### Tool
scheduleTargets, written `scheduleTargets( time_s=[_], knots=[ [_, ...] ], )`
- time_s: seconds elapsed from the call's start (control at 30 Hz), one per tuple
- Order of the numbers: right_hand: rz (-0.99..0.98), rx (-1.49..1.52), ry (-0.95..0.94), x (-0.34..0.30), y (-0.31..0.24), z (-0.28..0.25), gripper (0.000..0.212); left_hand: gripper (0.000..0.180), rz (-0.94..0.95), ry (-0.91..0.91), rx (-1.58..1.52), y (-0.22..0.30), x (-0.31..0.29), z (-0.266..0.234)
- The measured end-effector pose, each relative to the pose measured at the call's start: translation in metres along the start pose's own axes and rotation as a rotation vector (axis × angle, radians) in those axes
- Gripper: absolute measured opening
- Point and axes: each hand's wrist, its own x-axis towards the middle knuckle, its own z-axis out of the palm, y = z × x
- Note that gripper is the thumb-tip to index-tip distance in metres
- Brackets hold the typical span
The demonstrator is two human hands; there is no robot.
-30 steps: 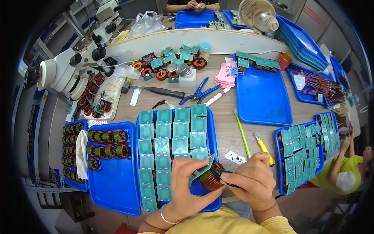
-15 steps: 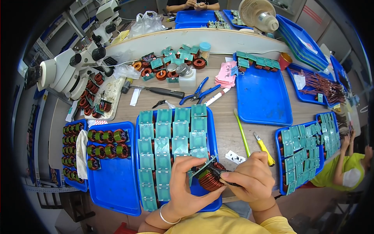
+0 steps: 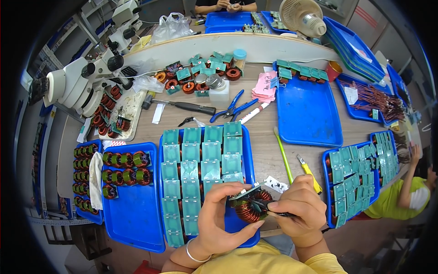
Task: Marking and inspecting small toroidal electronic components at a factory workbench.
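Between the thumb and fingers of my left hand is a copper-wound toroidal coil joined to a small green circuit board. The board is tilted, its edge under my fingertips. My right hand pinches a slim black tool, whose tip reaches into the coil; my fingers hide much of it, so its exact kind does not show. Below both hands lies a blue tray filled with rows of similar boards, green side up.
To the left, another blue tray carries several coils. Pliers, a hammer, a yellow utility knife and a green stick lie on the table. A microscope stands at left. Another person's hands are across the partition.
The coil has turned in my left hand, showing more of its wound face, and the board has tipped flatter. My right hand and tool have shifted slightly right. The person at right has moved.
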Motion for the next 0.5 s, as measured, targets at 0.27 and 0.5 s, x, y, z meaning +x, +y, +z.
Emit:
scheduleTargets(
  time_s=[0.27,0.5],
  knots=[
    [0.021,0.095,0.037,-0.004,0.007,-0.004,0.029,0.069,-0.007,-0.016,-0.05,0.0,-0.001,-0.001],
    [0.034,0.184,0.07,-0.004,0.011,-0.002,0.026,0.067,-0.081,-0.032,-0.206,0.001,-0.002,-0.004]
  ],
)
